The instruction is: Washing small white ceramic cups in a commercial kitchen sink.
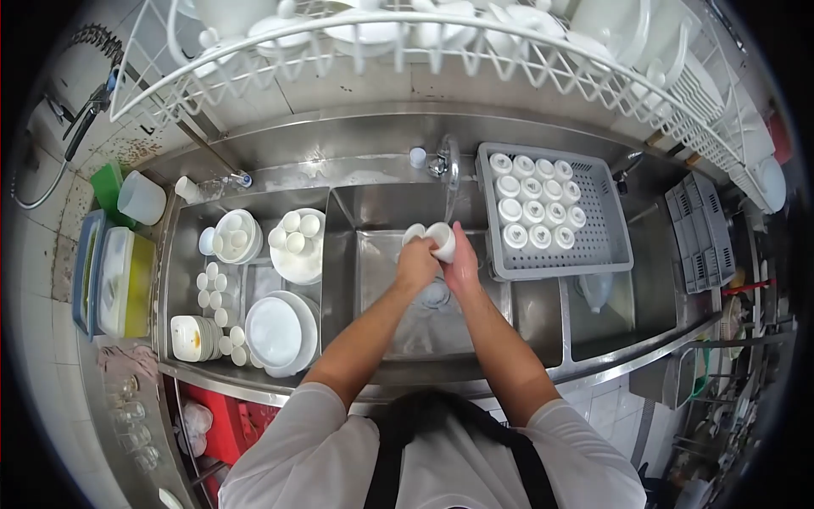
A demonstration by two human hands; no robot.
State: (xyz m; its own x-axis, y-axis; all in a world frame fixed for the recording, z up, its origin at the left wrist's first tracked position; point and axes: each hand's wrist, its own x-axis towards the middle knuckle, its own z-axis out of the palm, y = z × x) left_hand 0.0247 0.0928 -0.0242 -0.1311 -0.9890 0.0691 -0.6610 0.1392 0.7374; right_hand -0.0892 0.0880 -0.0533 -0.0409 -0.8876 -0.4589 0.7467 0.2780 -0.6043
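Observation:
Over the middle stainless steel basin (381, 318), both my hands are together under the curved faucet (452, 159). My right hand (463, 264) holds a small white cup (442, 242) against its palm and fingers, the mouth tipped towards me. My left hand (418, 264) is at that cup's near rim and also grips a second white cup (413, 233), partly hidden behind its fingers. Water seems to run from the faucet close beside the cups. Below my hands a round drain fitting (434, 294) shows in the basin floor.
A grey perforated rack (594, 223) with rows of upturned white cups stands to the right. In the left basin are stacked plates (275, 331), bowls (254, 237), small dishes (189, 340) and loose cups (216, 299). A white wire shelf (394, 28) of crockery overhangs the back.

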